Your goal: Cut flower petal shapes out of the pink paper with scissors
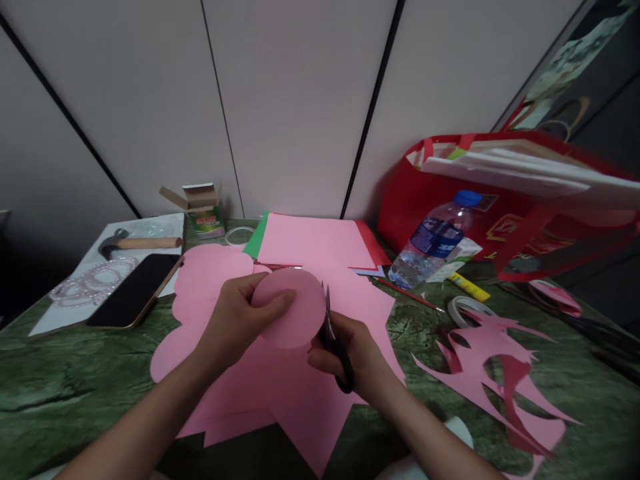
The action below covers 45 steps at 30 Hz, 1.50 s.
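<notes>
Between its thumb and fingers, my left hand pinches a round pink paper disc held above the table. My right hand grips a pair of scissors with black handles. The blades point up, slightly parted, at the right edge of the disc. Beneath both hands spreads a layer of pink paper sheets with pointed edges. More rounded pink paper pieces lie left of my left hand.
Pink paper offcuts and a tape roll lie right. A water bottle leans by a red bag. Stacked coloured paper and a small box stand behind. Phone and hammer are left.
</notes>
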Available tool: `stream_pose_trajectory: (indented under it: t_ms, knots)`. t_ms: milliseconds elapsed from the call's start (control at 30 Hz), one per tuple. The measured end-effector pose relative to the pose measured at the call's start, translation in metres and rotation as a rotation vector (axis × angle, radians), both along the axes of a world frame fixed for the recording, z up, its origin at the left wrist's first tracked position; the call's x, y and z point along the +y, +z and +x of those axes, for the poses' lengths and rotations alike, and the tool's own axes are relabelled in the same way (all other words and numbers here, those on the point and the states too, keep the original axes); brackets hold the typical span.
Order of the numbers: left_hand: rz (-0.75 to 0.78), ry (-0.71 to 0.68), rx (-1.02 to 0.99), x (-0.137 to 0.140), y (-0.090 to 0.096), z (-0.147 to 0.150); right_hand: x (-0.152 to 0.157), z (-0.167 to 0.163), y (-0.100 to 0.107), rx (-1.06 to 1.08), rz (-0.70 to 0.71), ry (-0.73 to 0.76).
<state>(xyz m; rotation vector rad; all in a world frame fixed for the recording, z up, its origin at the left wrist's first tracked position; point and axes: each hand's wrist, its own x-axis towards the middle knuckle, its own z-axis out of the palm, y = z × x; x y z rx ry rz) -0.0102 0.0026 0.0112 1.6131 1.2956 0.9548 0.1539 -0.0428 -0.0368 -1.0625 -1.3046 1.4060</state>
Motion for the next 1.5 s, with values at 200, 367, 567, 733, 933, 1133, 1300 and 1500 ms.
stream_pose_trajectory:
  t_ms: [200,367,567,733,933,1133,1300,1500]
  knots:
    - [0.008,0.001,0.004,0.0000,0.0009,-0.0007,0.0003,-0.0004,0.0002,-0.008,0.008,0.000]
    - [0.014,-0.001,0.007,-0.0009,0.0019,-0.0005,-0.0003,-0.0016,0.0005,-0.002,0.002,-0.014]
    - [0.018,0.011,0.018,-0.0007,0.0034,0.0012,-0.0009,-0.0027,0.0001,0.051,-0.069,-0.020]
    - [0.015,0.022,0.013,0.0004,0.0034,0.0007,-0.0004,-0.0029,0.0002,0.056,-0.085,-0.027]
    - [-0.007,0.033,-0.006,-0.0013,0.0037,0.0011,-0.0006,-0.0033,0.0040,0.023,-0.092,-0.030]
    - [-0.026,0.034,-0.024,-0.0011,0.0072,0.0011,-0.0006,-0.0028,0.0028,0.014,-0.075,-0.043]
    - [-0.039,0.044,-0.039,-0.0010,0.0075,0.0002,-0.0001,-0.0008,-0.0011,0.083,-0.033,0.016]
    - [-0.018,0.030,-0.007,-0.0030,0.0082,0.0028,-0.0007,0.0001,0.0011,0.044,-0.038,0.049]
